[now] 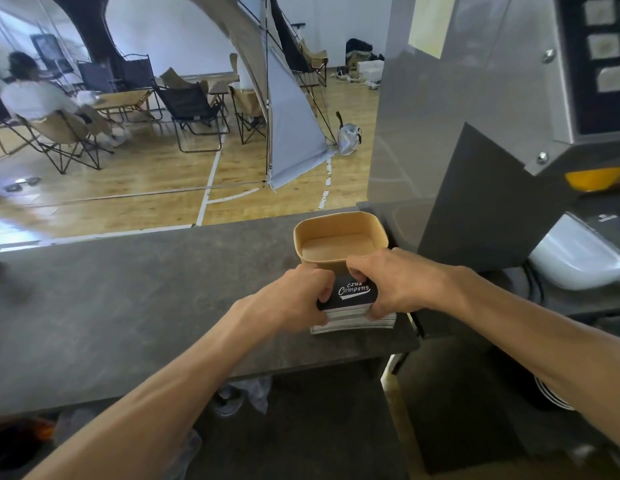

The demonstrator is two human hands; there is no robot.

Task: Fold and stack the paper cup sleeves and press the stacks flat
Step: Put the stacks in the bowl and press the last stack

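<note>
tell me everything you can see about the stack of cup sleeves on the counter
The stack of cup sleeves is a pile of flattened paper sleeves lying on the dark grey counter, near its right end and just in front of a brown paper container. The top sleeve is black with white lettering reading "Club Camping"; below it the layered edges show as thin pale and dark stripes. The left hand grips its left side and the right hand grips its right side, fingers curled over the top.
</note>
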